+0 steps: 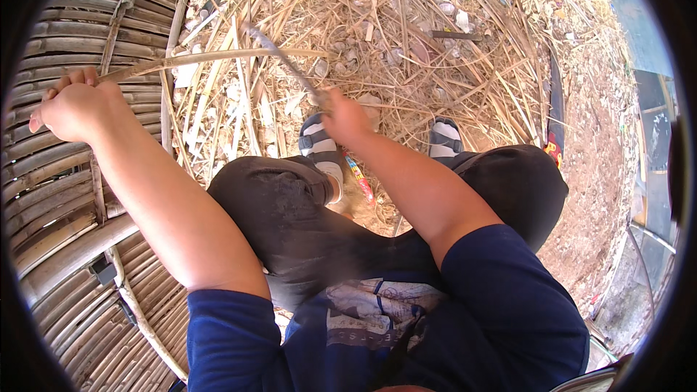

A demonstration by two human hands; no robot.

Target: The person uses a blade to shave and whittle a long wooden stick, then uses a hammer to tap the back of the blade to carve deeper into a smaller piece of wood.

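My left hand, out at the left by the slatted wall, is closed on one end of a long bamboo strip. The strip reaches rightward above the littered ground. In front of my left foot, my right hand grips a long knife, its grey blade pointing up and to the left. Blade and strip cross in the picture; whether they touch, I cannot tell. My right fingers hide most of the handle.
A bamboo-slat wall stands close on my left. Split bamboo strips and shavings cover the ground ahead. A red wrapper lies between my sandalled feet. Bare soil and blue-grey panels are at the right.
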